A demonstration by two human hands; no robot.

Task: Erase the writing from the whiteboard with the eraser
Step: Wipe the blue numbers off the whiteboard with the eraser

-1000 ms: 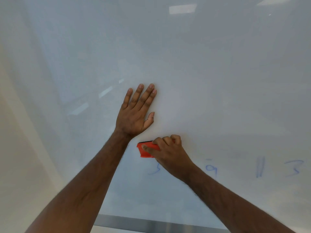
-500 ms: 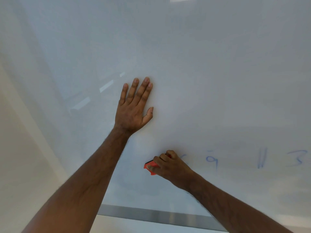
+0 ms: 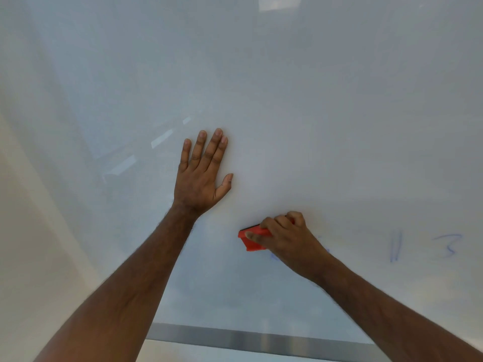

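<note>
Right hand gripping eraser rose; left hand flat on whiteboard

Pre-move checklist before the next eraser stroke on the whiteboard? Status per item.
1. Grip on eraser: ok. Right hand has fingers curled over it, thumb along its near side.
2. Eraser against whiteboard: ok, as far as the view shows; its dark pad side faces the surface.
3. Left hand clear of the stroke path: ok. It lies flat on the board, up and left of the eraser.
4. Writing left to erase: not ok. Blue strokes and a "3" remain to the right, plus a faint smudge at the right hand.
5. Marks hidden under the right hand or forearm: cannot tell.
</note>
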